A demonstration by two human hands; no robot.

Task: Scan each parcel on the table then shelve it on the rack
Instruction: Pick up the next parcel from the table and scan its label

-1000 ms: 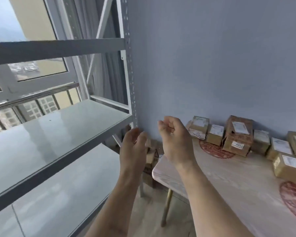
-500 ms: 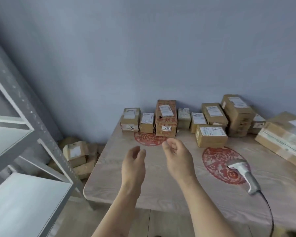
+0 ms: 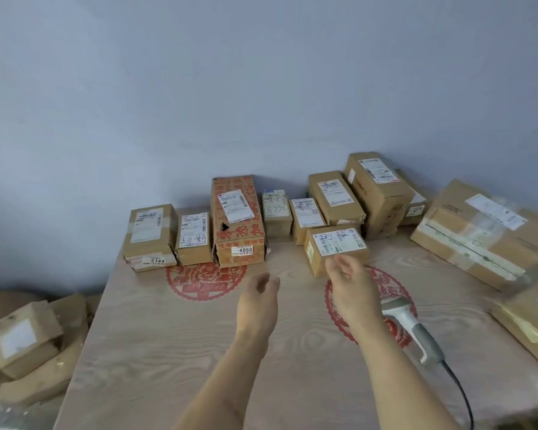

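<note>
Several cardboard parcels with white labels line the back of the wooden table (image 3: 174,342). A small flat parcel (image 3: 336,247) lies nearest, in front of the row. My right hand (image 3: 351,287) hovers just before it with relaxed fingers, holding nothing. My left hand (image 3: 258,302) floats over the table's middle, fingers straight and empty. A grey and white barcode scanner (image 3: 413,330) lies on the table to the right of my right forearm, its cable trailing to the front edge. The rack is out of view.
A tall red-printed box marked 4068 (image 3: 238,225) and a box marked 5144 (image 3: 148,237) stand at the back left. Large flat cartons (image 3: 479,240) fill the right side. More boxes (image 3: 22,339) are piled on the floor at left. A blue-grey wall stands behind.
The view swung right from the rack to the table. Both empty hands moved forward, the right one reaching close to the nearest small parcel.
</note>
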